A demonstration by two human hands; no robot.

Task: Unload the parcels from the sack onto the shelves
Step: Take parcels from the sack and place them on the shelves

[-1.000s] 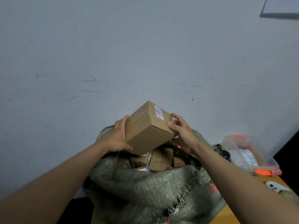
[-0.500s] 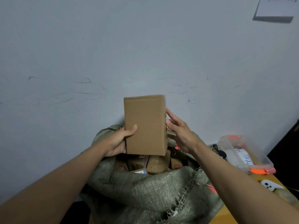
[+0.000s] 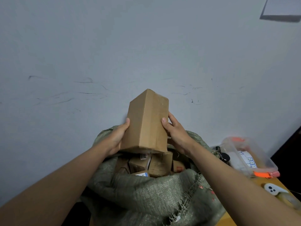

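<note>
A plain brown cardboard parcel (image 3: 147,121) stands upright just above the open mouth of a green woven sack (image 3: 146,193). My left hand (image 3: 118,138) grips its left side with the thumb along the front face. My right hand (image 3: 175,131) holds the right side, thumb pressed on the front face and fingers behind. Inside the sack lie several more brown parcels (image 3: 156,163), some with white labels. No shelves are in view.
A bare grey wall stands right behind the sack. On a wooden table (image 3: 276,185) at the right sit a clear plastic box (image 3: 249,154) with orange clips, a black round object (image 3: 224,156) and a white controller (image 3: 272,190). A paper sheet (image 3: 281,7) hangs top right.
The parcel has been turned in my hands: first tilted with a label up, then flat face toward me, now one vertical edge toward me. Both hands shifted their hold on it.
</note>
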